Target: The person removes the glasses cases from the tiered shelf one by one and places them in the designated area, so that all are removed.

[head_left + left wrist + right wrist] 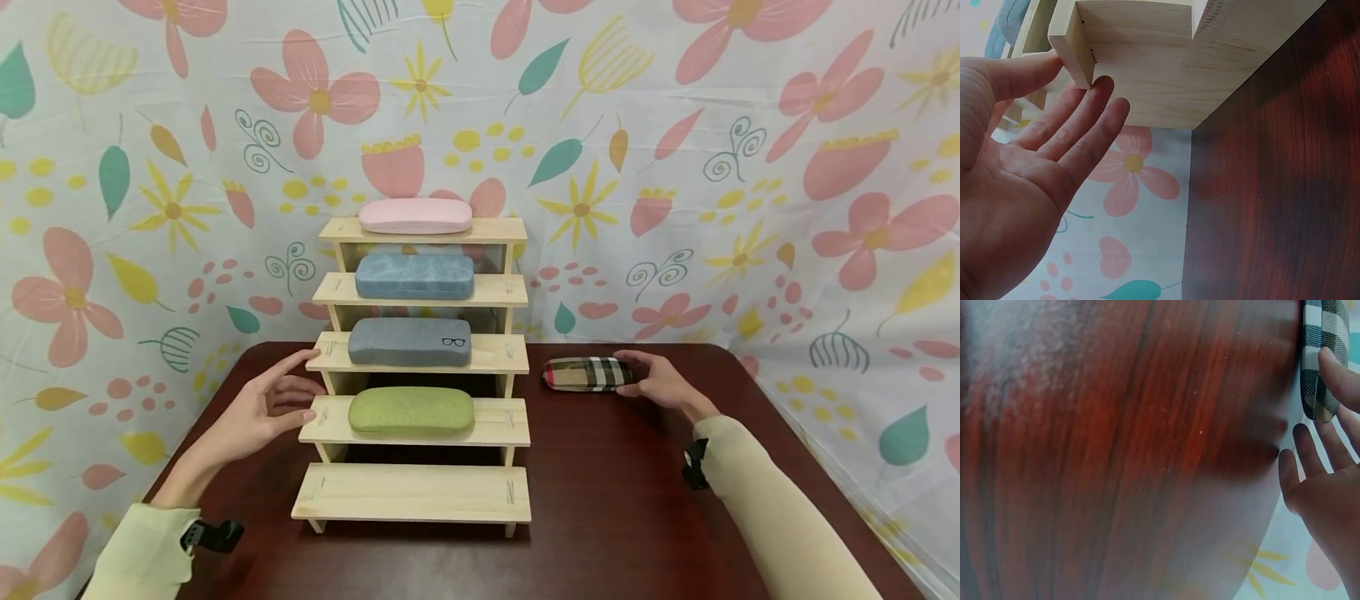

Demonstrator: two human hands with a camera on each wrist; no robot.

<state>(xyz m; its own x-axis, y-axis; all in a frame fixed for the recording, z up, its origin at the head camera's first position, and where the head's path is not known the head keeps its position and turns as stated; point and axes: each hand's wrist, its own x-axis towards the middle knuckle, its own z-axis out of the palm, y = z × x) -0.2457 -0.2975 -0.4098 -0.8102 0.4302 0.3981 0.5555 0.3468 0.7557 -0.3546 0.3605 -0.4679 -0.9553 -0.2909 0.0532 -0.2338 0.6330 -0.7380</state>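
Note:
My right hand (660, 382) pinches one end of a plaid glasses case (587, 374), its thumb on the near side in the head view. In the right wrist view the plaid case (1324, 356) shows partly at the upper right, the thumb against its lower end. To the left stands a stepped wooden rack (412, 492). My left hand (258, 408) touches the left ends of its middle shelves with fingers extended. Up close in the left wrist view, the thumb and fingertips of my left hand (1041, 156) lie against the end of a wooden shelf (1072, 47).
On the rack's upper shelves, one per step, sit a pink case (416, 216), a marbled blue case (415, 277), a grey-blue case (409, 342) with a glasses mark, and a green case (411, 410). A flowered curtain (637, 167) hangs behind the dark red table (615, 500).

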